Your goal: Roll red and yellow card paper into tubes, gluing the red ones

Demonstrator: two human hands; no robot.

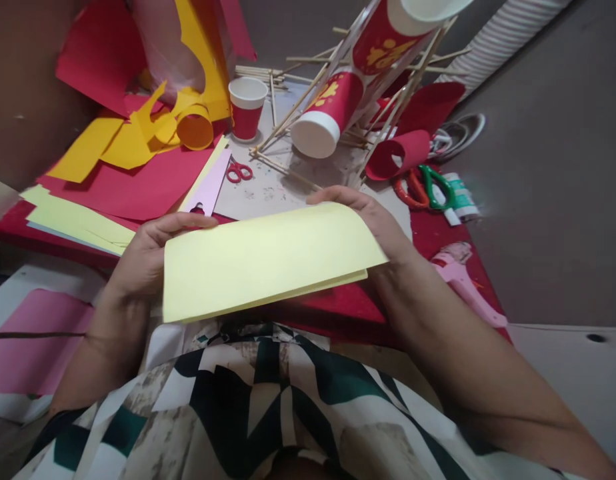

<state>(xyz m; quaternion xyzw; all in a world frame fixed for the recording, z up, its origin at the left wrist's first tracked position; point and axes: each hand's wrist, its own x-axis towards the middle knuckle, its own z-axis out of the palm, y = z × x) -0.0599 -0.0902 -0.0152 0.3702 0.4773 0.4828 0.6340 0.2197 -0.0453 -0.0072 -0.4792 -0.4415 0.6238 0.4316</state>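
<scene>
A pale yellow sheet of paper (268,260), bent over on itself with its far edge curved, is held up in front of my body. My left hand (148,257) grips its left end, thumb side along the top edge. At the right end my right hand (368,220) holds it, with fingers along the far edge and the palm behind the paper. Just beyond the sheet lie small red-handled scissors (239,173) and a lilac paper piece (213,180).
A wooden stick frame with red-and-white cups (315,133) rises at the back. A paper cup (247,110) stands beside it. Red and yellow paper (128,180) covers the left. Green-handled scissors (438,188), a tape roll (461,197) and a pink glue gun (471,290) lie right.
</scene>
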